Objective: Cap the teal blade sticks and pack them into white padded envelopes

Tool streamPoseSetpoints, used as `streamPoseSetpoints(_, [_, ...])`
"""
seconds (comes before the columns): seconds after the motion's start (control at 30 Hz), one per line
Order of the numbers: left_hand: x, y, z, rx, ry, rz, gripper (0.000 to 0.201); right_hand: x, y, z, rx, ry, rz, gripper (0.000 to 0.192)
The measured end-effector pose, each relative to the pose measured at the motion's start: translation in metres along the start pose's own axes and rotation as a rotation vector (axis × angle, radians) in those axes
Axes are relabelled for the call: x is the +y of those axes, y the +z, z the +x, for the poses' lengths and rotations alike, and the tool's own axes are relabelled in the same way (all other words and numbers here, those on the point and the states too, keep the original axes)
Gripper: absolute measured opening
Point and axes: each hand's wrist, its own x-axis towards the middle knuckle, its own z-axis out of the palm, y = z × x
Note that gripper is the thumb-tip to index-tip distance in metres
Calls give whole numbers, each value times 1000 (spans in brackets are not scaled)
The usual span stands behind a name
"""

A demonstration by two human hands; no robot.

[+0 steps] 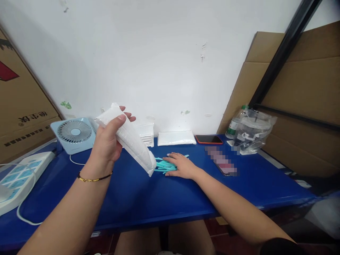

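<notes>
Blue table (127,198) against a white wall (159,53), cardboard boxes at far left and far right.

Left edge: one white power strip (18,177), its cord looping near the table's front. Behind it, one small light-blue fan (74,134).

Your left hand (107,141) is raised over the table, a gold bracelet (92,178) on the wrist. Its fingers are closed around the upper end of a long white packet (130,141), thumb on top; the packet slopes down to the right, its lower end just over the teal pile.

Far side, centre: one stack of white folded items (146,134), then one flat white pack (176,138).

Your right hand (182,165) lies palm-down on the table, fingers spread and flat, fingertips on a pile of teal sticks (163,165). They overlap too much to count; several.

Right of that: one phone with an orange edge (209,139) by the wall, one blurred flat thing (221,161) nearer, one clear plastic bag (253,131) with one bottle (235,124) beside it.

Risks, as a judgement: you grip the packet at one end only, so it could sag or slip; if its low end is open, contents may spill. A flat hand may scatter the sticks.
</notes>
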Motion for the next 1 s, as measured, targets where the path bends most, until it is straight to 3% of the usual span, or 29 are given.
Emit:
streamPoseSetpoints(0.3, [55,-2,9,-67,76,259,50,4,3,-1,-9,-3,9,80])
streamPoseSetpoints(0.43, [57,-11,16,-143,170,452,44,4,5,-1,-7,-9,16,81])
streamPoseSetpoints(0.53, [30,-23,26,-254,225,739,53,3,5,0,-16,-6,30,81])
streamPoseSetpoints(0.67, [-37,-53,41,-413,231,1328,71,5,-7,-3,9,10,94,80])
streamPoseSetpoints(0.77, [-86,-79,42,-513,101,1561,73,18,-26,-12,116,85,222,71])
streamPoseSetpoints(0.83, [-107,-89,32,-560,108,1578,92,33,-40,-21,138,128,314,74])
streamPoseSetpoints(0.9, [-118,-89,12,-575,149,1491,102,49,-49,-32,36,146,347,94])
streamPoseSetpoints(1.0, [-126,-75,-28,-812,54,1297,94,67,-51,-42,-145,225,280,119])
